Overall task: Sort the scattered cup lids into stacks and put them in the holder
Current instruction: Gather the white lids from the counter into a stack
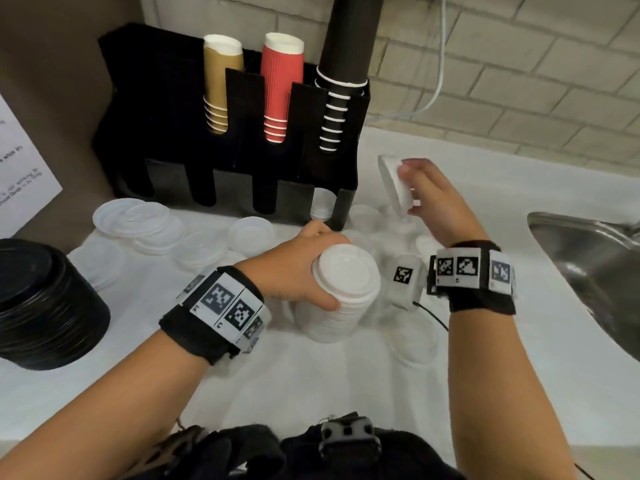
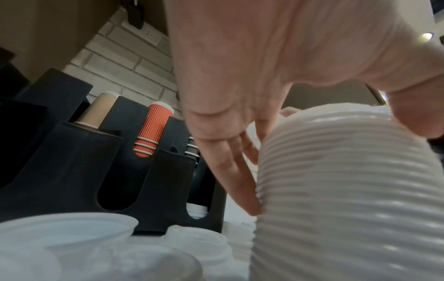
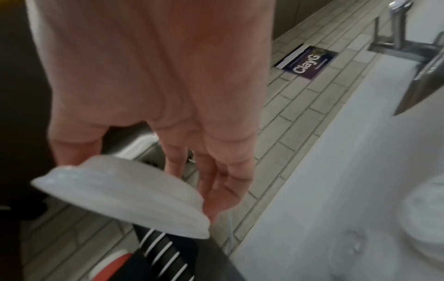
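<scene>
A tall stack of white cup lids (image 1: 341,292) stands on the white counter in the middle. My left hand (image 1: 304,261) grips its top, thumb in front, fingers behind; the ribbed stack (image 2: 348,190) fills the left wrist view. My right hand (image 1: 426,195) holds a short tilted stack of white lids (image 1: 393,180) in the air to the right of the black holder (image 1: 166,133). Those lids (image 3: 125,197) sit between thumb and fingers in the right wrist view. Several clear and white loose lids (image 1: 145,220) lie scattered before the holder.
The holder carries tan cups (image 1: 220,81), red cups (image 1: 277,84) and black cups (image 1: 339,98). A stack of black lids (image 1: 45,306) stands at the left. A steel sink (image 1: 595,268) opens at the right. Brick wall behind.
</scene>
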The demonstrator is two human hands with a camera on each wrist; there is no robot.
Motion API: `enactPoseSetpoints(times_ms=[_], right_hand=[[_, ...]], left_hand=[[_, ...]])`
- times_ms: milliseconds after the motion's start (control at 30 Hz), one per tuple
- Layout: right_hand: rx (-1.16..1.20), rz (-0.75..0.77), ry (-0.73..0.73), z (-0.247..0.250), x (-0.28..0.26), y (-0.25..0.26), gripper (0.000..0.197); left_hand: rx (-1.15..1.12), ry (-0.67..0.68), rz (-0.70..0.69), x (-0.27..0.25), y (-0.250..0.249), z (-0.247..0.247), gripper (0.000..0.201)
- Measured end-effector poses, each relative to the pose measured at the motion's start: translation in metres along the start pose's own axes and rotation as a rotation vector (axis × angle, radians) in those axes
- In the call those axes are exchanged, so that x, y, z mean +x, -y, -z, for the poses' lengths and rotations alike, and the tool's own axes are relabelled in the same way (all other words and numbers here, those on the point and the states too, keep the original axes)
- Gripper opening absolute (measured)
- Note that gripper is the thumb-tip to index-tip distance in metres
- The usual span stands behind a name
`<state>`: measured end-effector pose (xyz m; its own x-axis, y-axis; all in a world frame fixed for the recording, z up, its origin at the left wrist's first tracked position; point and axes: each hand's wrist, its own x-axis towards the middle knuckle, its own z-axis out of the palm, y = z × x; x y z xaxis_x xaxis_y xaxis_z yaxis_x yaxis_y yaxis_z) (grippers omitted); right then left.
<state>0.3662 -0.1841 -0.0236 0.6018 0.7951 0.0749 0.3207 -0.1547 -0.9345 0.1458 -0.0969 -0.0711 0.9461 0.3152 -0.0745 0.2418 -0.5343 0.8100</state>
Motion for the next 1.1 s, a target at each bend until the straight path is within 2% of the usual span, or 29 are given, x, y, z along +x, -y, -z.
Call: enactPoseSetpoints(times_ms=[100,200,333,467,933,1033,1100], right_hand=[[-0.017,0.074,0.030,-0.008,-0.051,-0.003,0.028],[-0.045,0.115,0.037,-0.019,-0.084,-0.007,0.030],[-0.124,0.137,0.078,-0.032,-0.108,-0.011,0.037],[-0.215,0.204,0.071,-0.043,-0.118,-0.011,0.040],[-0.447,0.179,0.134,-0.058,-0.120,0.007,0.048],[-0.489,0.180,0.136,-0.060,-0.121,0.007,0.048],[-0.502,0.179,0.134,-0.062,-0.121,0.008,0.048]], left_hand=[[-0.006,-0.046,-0.011,-0.004,0.002,-0.003,0.084],[-0.038,-0.123,-0.013,-0.008,0.004,-0.005,0.099],[-0.068,-0.160,0.026,-0.014,0.006,-0.006,0.125],[-0.089,-0.177,0.029,-0.018,0.005,-0.008,0.133],[-0.092,-0.185,0.011,-0.019,0.002,-0.009,0.134],[-0.075,-0.186,0.006,-0.020,0.002,-0.008,0.122],[-0.066,-0.185,-0.001,-0.020,0.001,-0.009,0.099]])
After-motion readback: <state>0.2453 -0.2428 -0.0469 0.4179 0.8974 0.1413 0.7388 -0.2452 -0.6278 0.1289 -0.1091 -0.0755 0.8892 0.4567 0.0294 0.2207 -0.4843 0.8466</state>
